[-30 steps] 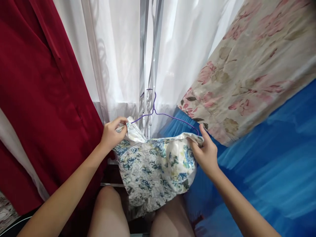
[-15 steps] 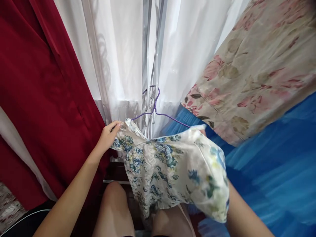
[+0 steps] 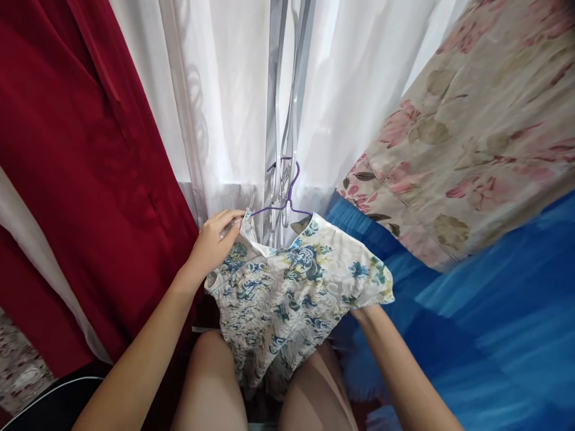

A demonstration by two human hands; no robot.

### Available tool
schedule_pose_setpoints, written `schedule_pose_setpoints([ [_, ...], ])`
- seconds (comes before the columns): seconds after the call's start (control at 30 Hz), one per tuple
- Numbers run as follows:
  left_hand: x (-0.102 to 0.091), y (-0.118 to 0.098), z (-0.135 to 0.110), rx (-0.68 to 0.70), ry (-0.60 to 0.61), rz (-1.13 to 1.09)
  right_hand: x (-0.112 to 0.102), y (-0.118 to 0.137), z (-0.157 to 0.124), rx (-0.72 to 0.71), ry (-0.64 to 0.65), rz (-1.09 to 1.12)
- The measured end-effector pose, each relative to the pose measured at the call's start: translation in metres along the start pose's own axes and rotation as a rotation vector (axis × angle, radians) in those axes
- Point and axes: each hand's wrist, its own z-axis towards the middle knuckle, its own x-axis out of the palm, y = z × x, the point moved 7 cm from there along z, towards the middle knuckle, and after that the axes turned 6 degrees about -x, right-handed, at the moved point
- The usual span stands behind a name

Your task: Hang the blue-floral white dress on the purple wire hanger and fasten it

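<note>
A white garment with blue flowers (image 3: 291, 287) drapes over a thin purple wire hanger (image 3: 287, 200), above my knees. My left hand (image 3: 215, 242) pinches the garment's left top edge, fingers closed on the cloth beside the hanger's left arm. My right hand is hidden under the garment's right side; only its wrist and forearm (image 3: 390, 353) show below the cloth. The hanger's hook stands up in front of white sheer curtains (image 3: 224, 108).
A dark red cloth (image 3: 76, 167) hangs at the left. A pink-flowered cream fabric (image 3: 476, 126) hangs at the upper right, with blue netting (image 3: 489, 311) under it. A grey window frame (image 3: 281, 96) shows between the curtains. My bare knees (image 3: 211, 383) are at the bottom.
The garment's right side has been drawn over the hanger's right arm, covering it and my right hand. My left hand has kept its pinch on the left edge.
</note>
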Motion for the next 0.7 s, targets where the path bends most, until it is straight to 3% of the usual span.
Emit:
schedule_pose_setpoints([
  [0.13, 0.018, -0.012, 0.012, 0.053, 0.031, 0.062, -0.023, -0.003, -0.009, 0.131, -0.077, 0.204],
  [0.27, 0.031, -0.014, 0.024, 0.031, -0.005, 0.198, -0.033, 0.014, -0.017, 0.259, -0.131, 0.318],
  [0.47, 0.025, -0.039, 0.046, 0.050, -0.128, 0.376, -0.014, 0.030, -0.021, 0.198, -0.128, 0.406],
  [0.7, 0.011, -0.070, 0.076, 0.233, -0.104, 0.410, 0.012, 0.038, -0.037, 0.232, -0.208, 0.429],
])
